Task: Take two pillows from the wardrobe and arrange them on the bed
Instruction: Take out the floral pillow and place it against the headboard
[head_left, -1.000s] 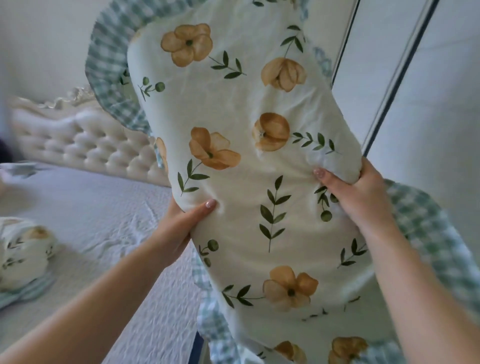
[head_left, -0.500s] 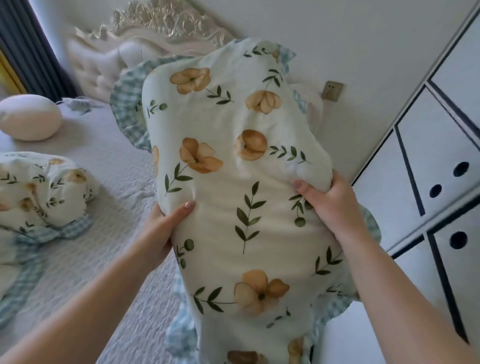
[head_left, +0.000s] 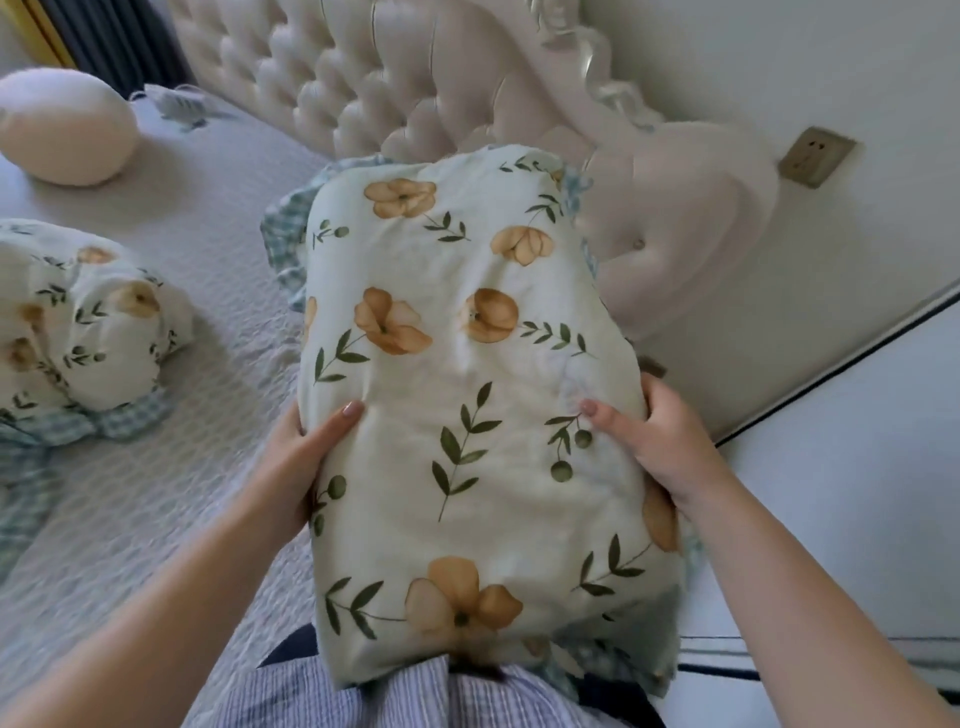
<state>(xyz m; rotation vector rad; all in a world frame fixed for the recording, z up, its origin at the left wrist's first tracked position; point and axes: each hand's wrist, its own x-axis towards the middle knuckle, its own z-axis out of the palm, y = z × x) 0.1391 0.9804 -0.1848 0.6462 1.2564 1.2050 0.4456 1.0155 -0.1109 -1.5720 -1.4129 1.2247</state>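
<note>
Floral cotton covers the pillow (head_left: 467, 395) that both hands hold in front of the body, above the edge of the bed (head_left: 171, 467). The task looks more than half done, as I judge it: a second pillow (head_left: 78, 317) with the same print already lies on the bed, well to the left of the grip, a little crumpled and not yet straight. What is left is to put the held pillow down near the headboard (head_left: 415, 78), which stands just beyond its far end, and then to arrange both neatly side by side.

The left hand (head_left: 296, 467) closes on the left side of the pillow, thumb on top and pressing into the fabric, the other fingers hidden under it. The right hand (head_left: 660, 441) does the same on the right side, thumb lying on the leaf print. Both grips are closed on the pillow around its middle, and the soft filling bulges between them. The near end of the pillow hangs down against the striped shirt (head_left: 415, 696). A round cushion (head_left: 62, 130) sits far left of the grip, near the headboard.
</note>
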